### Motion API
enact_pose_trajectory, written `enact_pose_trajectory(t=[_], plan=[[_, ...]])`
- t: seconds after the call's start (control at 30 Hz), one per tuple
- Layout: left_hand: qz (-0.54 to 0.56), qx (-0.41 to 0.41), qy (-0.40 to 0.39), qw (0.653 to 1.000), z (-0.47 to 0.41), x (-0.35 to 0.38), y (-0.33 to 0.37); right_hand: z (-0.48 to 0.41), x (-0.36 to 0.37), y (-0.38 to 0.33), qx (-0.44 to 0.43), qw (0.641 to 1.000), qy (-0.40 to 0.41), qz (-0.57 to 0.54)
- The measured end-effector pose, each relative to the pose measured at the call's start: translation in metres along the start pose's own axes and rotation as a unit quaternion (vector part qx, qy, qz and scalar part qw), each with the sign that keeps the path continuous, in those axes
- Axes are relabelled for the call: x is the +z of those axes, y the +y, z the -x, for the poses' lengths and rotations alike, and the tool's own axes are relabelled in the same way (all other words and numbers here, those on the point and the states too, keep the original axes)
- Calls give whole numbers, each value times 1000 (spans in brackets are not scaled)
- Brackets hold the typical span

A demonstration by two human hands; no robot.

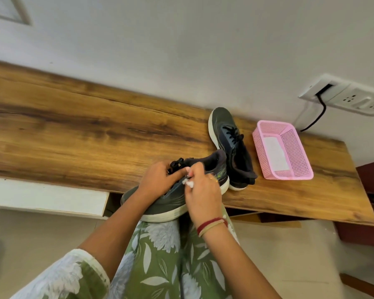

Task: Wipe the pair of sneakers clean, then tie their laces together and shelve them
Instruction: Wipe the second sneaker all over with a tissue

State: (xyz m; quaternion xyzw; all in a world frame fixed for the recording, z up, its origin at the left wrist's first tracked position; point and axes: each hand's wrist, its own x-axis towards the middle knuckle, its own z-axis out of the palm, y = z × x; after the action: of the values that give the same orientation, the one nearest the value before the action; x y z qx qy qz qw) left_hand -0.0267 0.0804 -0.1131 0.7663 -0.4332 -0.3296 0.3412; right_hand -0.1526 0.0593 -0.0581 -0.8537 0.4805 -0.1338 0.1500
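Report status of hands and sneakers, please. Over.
Left hand holds near sneaker at its laces. Right hand pinches white wipe on its upper. Second sneaker rests on table beside pink basket. Nothing blocking.

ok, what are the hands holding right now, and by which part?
Left hand grips the near sneaker at its laces. Right hand pinches a crumpled white wipe in its fingertips, against the sneaker's upper.

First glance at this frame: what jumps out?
Both hands meet on a dark grey white-soled sneaker at the front edge of the wooden counter: the left hand grips it by the black laces, the right hand pinches a crumpled white wipe at its upper. The second sneaker sits farther back, beside a pink perforated plastic basket.
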Motion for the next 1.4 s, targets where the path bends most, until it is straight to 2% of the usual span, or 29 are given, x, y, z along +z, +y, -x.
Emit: enact_pose_trajectory(t=[0.13, 0.2, 0.27, 0.3, 0.43, 0.57, 0.7, 0.83, 1.0, 1.13, 1.3, 1.4], plan=[[4, -4, 3, 1000, 1, 1, 2, 23, 9, -15, -98, 990, -102, -17], [4, 13, 9, 1000, 2, 0, 4, 9, 8, -3, -86, 994, -69, 7], [0, 20, 12, 1000, 3, -1, 4, -3, 2, 5, -17, 1000, -25, -4], [0, 19, 12, 1000, 2, -1, 4, -3, 1, 3, -6, 999, -34, -18], [8, 26, 14, 1000, 0, 1, 1, 8, 2, -2, -83, 993, -85, -19], [1, 23, 13, 1000, -1, 1, -1, -10, 0, 12, -26, 999, -25, -14], [2, 27, 11, 1000, 0, 1, -1, 13, 7, -2, -88, 991, -97, -15], [10, 6, 12, 1000, 0, 1, 0, -14, -5, 19, 2, 999, -36, -24], [24, 4, 7, 1000, -2, 2, -3, 14, 7, 2, -49, 990, -110, -77], [35, 5, -4, 999, -3, 2, -3, -8, 1, 19, 14, 998, -36, -51], [45, 1, 1, 999, -3, 1, -3, 12, 15, -4, -74, 989, -123, -38], [38, 5, -6, 999, -2, 1, 0, -8, 8, 10, -38, 998, -56, -7]])
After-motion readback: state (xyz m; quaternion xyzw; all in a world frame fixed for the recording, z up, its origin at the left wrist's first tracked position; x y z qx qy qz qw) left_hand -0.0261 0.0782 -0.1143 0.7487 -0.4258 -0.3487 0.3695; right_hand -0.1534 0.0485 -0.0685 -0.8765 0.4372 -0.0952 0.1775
